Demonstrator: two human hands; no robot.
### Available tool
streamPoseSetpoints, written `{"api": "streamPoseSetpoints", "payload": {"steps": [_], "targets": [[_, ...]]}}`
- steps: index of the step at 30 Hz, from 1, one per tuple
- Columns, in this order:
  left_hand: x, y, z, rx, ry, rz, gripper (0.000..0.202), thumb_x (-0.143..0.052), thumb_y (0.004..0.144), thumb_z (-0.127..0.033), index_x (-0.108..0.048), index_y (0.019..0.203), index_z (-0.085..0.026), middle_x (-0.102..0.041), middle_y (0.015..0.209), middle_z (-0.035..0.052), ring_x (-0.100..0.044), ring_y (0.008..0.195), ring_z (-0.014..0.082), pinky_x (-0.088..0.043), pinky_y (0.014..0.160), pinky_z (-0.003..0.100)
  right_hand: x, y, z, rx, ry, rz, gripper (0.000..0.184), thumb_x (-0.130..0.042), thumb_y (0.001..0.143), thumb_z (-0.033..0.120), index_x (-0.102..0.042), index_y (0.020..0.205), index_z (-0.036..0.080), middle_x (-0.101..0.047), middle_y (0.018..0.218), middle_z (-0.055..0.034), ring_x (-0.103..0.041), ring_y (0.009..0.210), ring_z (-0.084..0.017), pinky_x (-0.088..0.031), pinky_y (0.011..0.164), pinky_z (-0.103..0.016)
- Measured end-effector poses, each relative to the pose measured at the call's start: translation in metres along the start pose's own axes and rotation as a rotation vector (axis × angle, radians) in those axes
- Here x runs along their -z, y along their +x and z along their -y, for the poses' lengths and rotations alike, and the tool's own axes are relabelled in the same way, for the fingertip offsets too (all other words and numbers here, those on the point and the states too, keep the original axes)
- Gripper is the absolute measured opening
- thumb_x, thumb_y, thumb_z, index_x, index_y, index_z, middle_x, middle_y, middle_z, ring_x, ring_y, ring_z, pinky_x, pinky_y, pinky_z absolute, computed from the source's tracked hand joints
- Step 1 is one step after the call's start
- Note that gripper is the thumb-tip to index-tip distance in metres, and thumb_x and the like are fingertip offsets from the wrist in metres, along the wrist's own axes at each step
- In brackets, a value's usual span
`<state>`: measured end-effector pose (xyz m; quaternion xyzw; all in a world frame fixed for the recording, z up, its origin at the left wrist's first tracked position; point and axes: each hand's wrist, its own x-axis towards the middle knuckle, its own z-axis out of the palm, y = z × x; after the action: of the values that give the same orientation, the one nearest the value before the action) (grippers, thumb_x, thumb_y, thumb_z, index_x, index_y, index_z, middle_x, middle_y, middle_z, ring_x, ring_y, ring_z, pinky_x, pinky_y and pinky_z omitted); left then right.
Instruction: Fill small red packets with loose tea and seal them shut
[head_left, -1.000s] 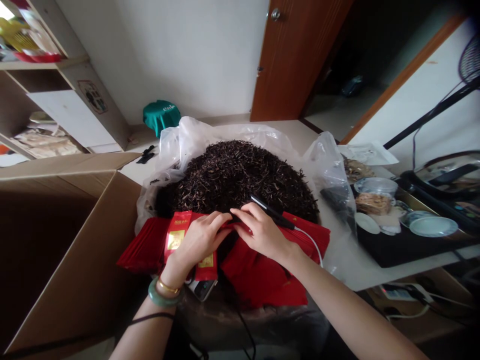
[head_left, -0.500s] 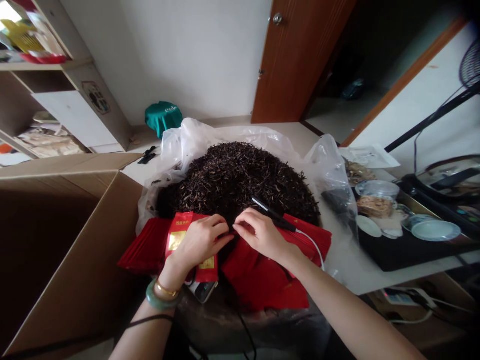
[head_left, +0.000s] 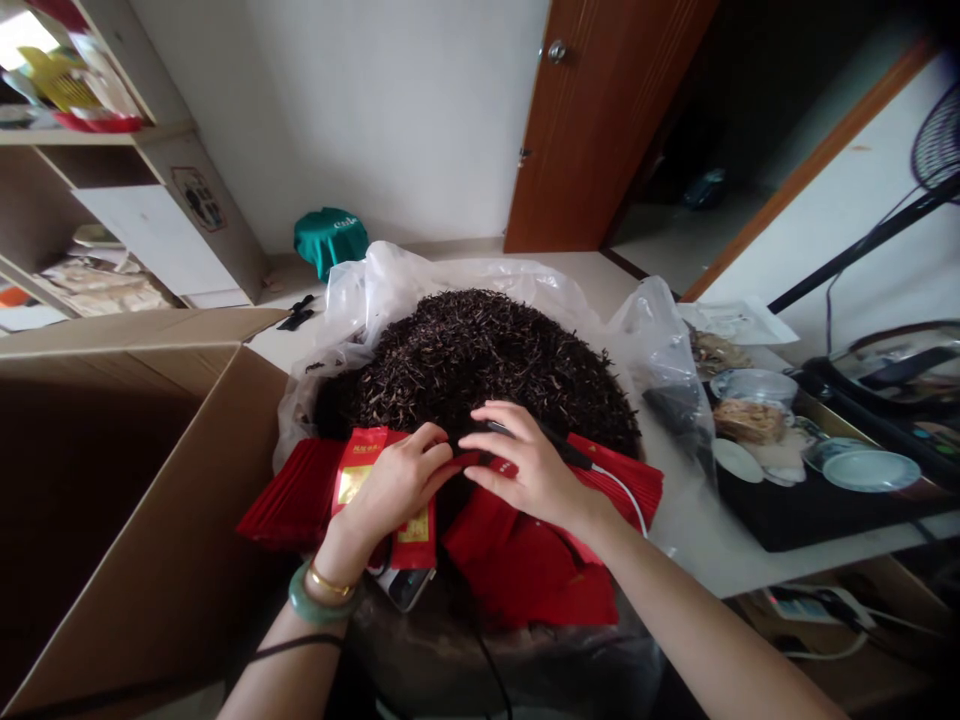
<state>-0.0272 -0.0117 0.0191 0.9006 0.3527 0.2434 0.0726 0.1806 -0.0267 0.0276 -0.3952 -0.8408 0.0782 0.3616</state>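
Observation:
My left hand (head_left: 401, 485) is closed in a pinch on a thin red packet (head_left: 466, 459), most of which is hidden by my hands. Facing it, my right hand (head_left: 532, 470) has its fingers spread, close to the packet's edge. Behind both hands rises a heap of dark dried tea leaves (head_left: 480, 345) in a clear plastic bag (head_left: 660, 335). Red packets with gold labels (head_left: 360, 470) lie under my left wrist, beside a stack of red packets (head_left: 285, 495). More flat red packets (head_left: 559, 590) are spread below my right hand.
An open cardboard box (head_left: 225, 440) stands at left. A slim black device (head_left: 566, 450) with a white cable lies behind my right hand, and a phone-like object (head_left: 409, 588) sits below the left packets. Dishes and a lidded tub (head_left: 754, 385) rest on the right.
My right hand has gone from a pinch to spread fingers and shows a bit of the red packet. My left hand keeps its pinch in nearly the same place.

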Motion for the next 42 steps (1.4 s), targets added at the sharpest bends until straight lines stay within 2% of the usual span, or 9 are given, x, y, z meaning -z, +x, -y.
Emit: {"api": "streamPoseSetpoints", "payload": {"steps": [4, 9, 14, 17, 22, 26, 31, 34, 42], "targets": [[-0.001, 0.0, 0.0, -0.01, -0.081, -0.075, 0.018, -0.053, 0.092, -0.027, -0.057, 0.078, -0.017, -0.06, 0.095, 0.0053, -0.063, 0.076, 0.0132, -0.054, 0.068, 0.024, -0.001, -0.001, 0.006, 0.075, -0.148, 0.102, 0.012, -0.063, 0.087, 0.026, -0.068, 0.09, 0.017, -0.064, 0.098, -0.0113, -0.059, 0.1, -0.025, -0.054, 0.088, -0.042], [-0.001, 0.001, -0.003, 0.027, -0.27, -0.134, 0.01, -0.055, 0.091, -0.024, -0.06, 0.083, -0.019, -0.066, 0.089, 0.0036, -0.065, 0.076, 0.0129, -0.054, 0.068, 0.023, -0.002, -0.001, 0.006, 0.04, -0.113, 0.099, 0.018, -0.054, 0.093, 0.026, -0.067, 0.085, 0.017, -0.065, 0.088, -0.0081, -0.063, 0.08, -0.019, -0.055, 0.073, -0.032], [-0.005, 0.002, -0.007, 0.374, -0.571, -0.234, 0.039, -0.07, 0.077, -0.032, -0.064, 0.113, -0.019, -0.071, 0.087, 0.0035, -0.068, 0.076, 0.0159, -0.056, 0.067, 0.025, 0.0, -0.001, 0.004, -0.019, 0.142, -0.055, 0.015, -0.054, 0.092, 0.021, -0.064, 0.103, 0.02, -0.069, 0.093, -0.0059, -0.066, 0.086, -0.017, -0.055, 0.08, -0.03], [-0.007, 0.005, -0.009, 0.562, -0.754, -0.22, 0.031, -0.075, 0.069, -0.034, -0.073, 0.095, -0.018, -0.074, 0.082, 0.0047, -0.068, 0.072, 0.0177, -0.056, 0.064, 0.025, -0.002, -0.001, 0.003, -0.193, 0.259, -0.095, 0.027, -0.061, 0.087, 0.022, -0.062, 0.114, 0.022, -0.071, 0.091, -0.003, -0.068, 0.078, -0.015, -0.057, 0.074, -0.028], [-0.006, 0.01, -0.013, 0.692, -1.013, -0.25, 0.022, -0.081, 0.058, -0.034, -0.075, 0.071, -0.017, -0.075, 0.071, 0.0042, -0.068, 0.066, 0.0181, -0.056, 0.063, 0.026, 0.0, 0.002, 0.002, -0.359, 0.406, -0.045, 0.011, -0.07, 0.08, 0.028, -0.073, 0.085, 0.019, -0.07, 0.08, -0.0031, -0.065, 0.07, -0.015, -0.054, 0.064, -0.026], [-0.004, 0.011, -0.017, 0.684, -1.03, -0.283, 0.019, -0.082, 0.056, -0.032, -0.073, 0.062, -0.017, -0.072, 0.065, 0.0037, -0.066, 0.062, 0.017, -0.054, 0.061, 0.025, 0.002, 0.004, 0.004, -0.38, 0.48, -0.073, 0.014, -0.072, 0.078, 0.033, -0.075, 0.076, 0.02, -0.066, 0.073, -0.0017, -0.062, 0.067, -0.013, -0.05, 0.06, -0.025], [-0.003, 0.011, -0.022, 0.588, -1.029, -0.243, 0.019, -0.078, 0.064, -0.032, -0.078, 0.077, -0.018, -0.071, 0.072, 0.0039, -0.063, 0.067, 0.0155, -0.05, 0.063, 0.024, 0.004, 0.005, 0.009, -0.381, 0.523, -0.105, 0.012, -0.069, 0.08, 0.03, -0.074, 0.074, 0.021, -0.064, 0.071, -0.0006, -0.059, 0.065, -0.012, -0.048, 0.06, -0.024], [-0.005, 0.011, -0.022, 0.537, -0.995, -0.235, 0.013, -0.074, 0.069, -0.031, -0.077, 0.069, -0.018, -0.066, 0.068, 0.0033, -0.06, 0.067, 0.0141, -0.047, 0.062, 0.023, 0.004, 0.006, 0.011, -0.381, 0.507, -0.096, 0.008, -0.069, 0.079, 0.025, -0.073, 0.074, 0.02, -0.065, 0.072, -0.0006, -0.059, 0.068, -0.013, -0.048, 0.064, -0.025], [-0.008, 0.012, -0.024, 0.562, -0.992, -0.249, 0.021, -0.078, 0.066, -0.037, -0.075, 0.064, -0.017, -0.067, 0.067, 0.0046, -0.06, 0.066, 0.0152, -0.047, 0.062, 0.024, 0.007, 0.005, 0.012, -0.403, 0.459, -0.07, 0.008, -0.069, 0.078, 0.024, -0.073, 0.072, 0.021, -0.063, 0.067, 0.0003, -0.058, 0.064, -0.013, -0.047, 0.062, -0.026]]}}
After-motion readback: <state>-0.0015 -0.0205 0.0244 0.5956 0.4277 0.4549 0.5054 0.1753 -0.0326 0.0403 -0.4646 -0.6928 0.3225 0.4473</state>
